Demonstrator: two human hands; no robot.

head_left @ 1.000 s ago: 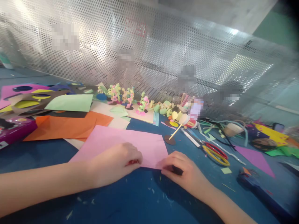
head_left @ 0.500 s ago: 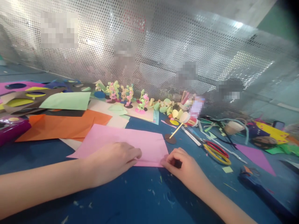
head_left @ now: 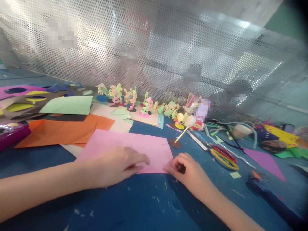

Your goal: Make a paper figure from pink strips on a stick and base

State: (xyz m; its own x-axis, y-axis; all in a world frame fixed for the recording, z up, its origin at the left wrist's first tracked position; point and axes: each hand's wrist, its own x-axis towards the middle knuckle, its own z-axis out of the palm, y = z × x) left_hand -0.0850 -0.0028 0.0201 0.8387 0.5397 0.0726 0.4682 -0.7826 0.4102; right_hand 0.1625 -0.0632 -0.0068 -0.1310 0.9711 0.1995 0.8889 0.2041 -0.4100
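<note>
A sheet of pink paper (head_left: 144, 146) lies on the blue table in front of me, its near edge level with my hands. My left hand (head_left: 120, 165) rests over the left and middle part of the sheet. Its forefinger reaches forward and its thumb is apart from it, with nothing between them. At the sheet's near right corner my right hand (head_left: 186, 166) has thumb and fingertips closed in a pinch on the paper. A brown paper disc (head_left: 175, 143) with a pale yellow stick (head_left: 181, 134) standing tilted on it is just beyond that corner.
Orange paper (head_left: 64, 130) and a light green sheet (head_left: 67, 105) lie left. Scissors (head_left: 222, 158), a purple paper piece (head_left: 264, 163) and a dark blue tool (head_left: 271, 195) lie right. Small paper figures (head_left: 145, 107) stand behind, before a perforated metal screen (head_left: 156, 57).
My left hand's forefinger has stretched out and shifted slightly right, opening a gap above the thumb. My right hand has stayed at the paper's corner.
</note>
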